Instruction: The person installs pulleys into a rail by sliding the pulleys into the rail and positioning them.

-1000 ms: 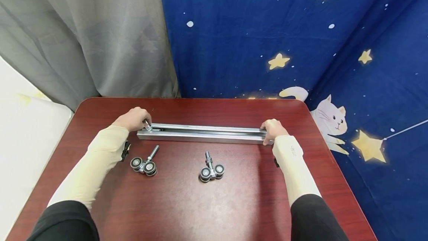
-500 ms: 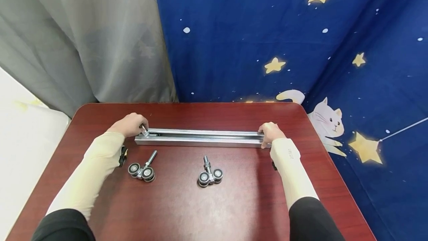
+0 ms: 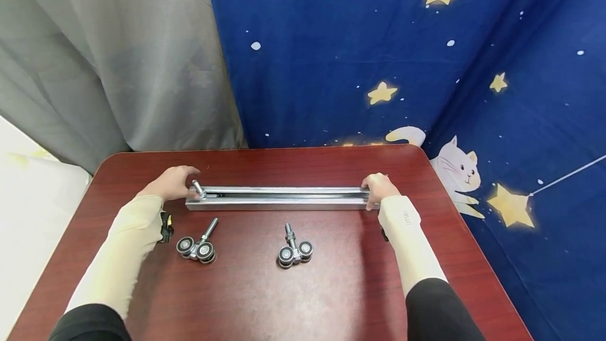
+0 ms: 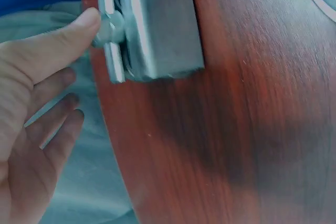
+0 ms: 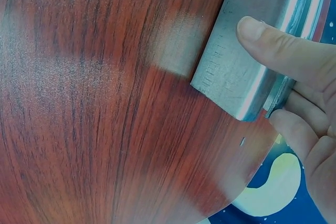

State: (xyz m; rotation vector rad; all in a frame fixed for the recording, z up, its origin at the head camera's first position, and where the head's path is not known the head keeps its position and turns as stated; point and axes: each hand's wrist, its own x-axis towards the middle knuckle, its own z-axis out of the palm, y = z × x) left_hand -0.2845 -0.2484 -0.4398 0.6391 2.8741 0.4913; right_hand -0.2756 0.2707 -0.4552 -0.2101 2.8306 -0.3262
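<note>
A silver metal rail with a slot along its top lies across the table. At its left end a threaded bolt sticks up from the slot, tilted; what sits inside the rail is mostly hidden. My left hand is at that end with loosely spread fingers, and in the left wrist view its thumb touches the bolt's base. Gripping the rail's right end is my right hand, thumb on the near side and fingers beyond it.
Two roller trolleys with bolts rest nearer me: the left trolley and the middle trolley. Both lie on the reddish-brown table. Behind its far edge hang a grey curtain and a blue star-patterned curtain.
My left fingers have loosened from the bolt and spread, leaving it leaning in the rail's slot. The right hand keeps its hold. The head view has shifted slightly.
</note>
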